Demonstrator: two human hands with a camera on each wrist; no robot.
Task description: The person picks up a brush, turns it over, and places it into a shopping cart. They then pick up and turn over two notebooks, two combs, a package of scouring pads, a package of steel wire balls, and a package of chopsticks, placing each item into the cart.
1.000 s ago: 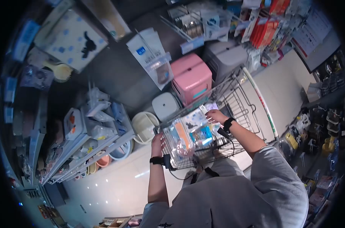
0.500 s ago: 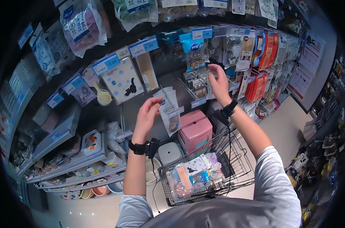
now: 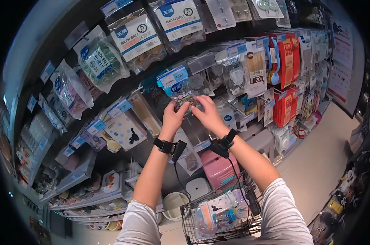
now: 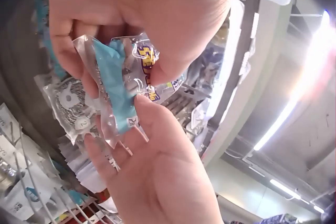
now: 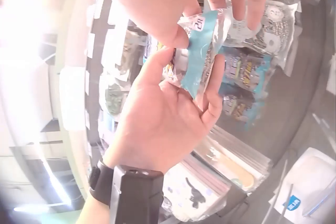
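A clear packet with a blue header (image 3: pixel 185 96) hangs among the goods on the shelf wall, under a 4.00 price tag (image 3: pixel 172 76). My left hand (image 3: pixel 177 111) pinches its left side and my right hand (image 3: pixel 202 104) grips its right side. In the left wrist view the left hand (image 4: pixel 100 61) curls round the packet (image 4: pixel 113 95) from above, with the right hand (image 4: pixel 152 155) under it. In the right wrist view the right hand's fingers (image 5: pixel 231 3) fold over the packet (image 5: pixel 202 50) while the left hand (image 5: pixel 168 108) cups it from below. Similar packets of metal scourers (image 5: pixel 273 24) hang behind.
A wire shopping basket cart (image 3: pixel 190 215) with several packets in it stands below my arms. A pink box (image 3: pixel 219 169) and white tubs sit on the floor by the shelf. Bath ball bags (image 3: pixel 99 61) hang up left, red packs (image 3: pixel 287 61) to the right.
A second ago both hands were down at the packets in the cart. They rose to the shelf wall and now hold the blue-headed packet together; the view has tilted up.
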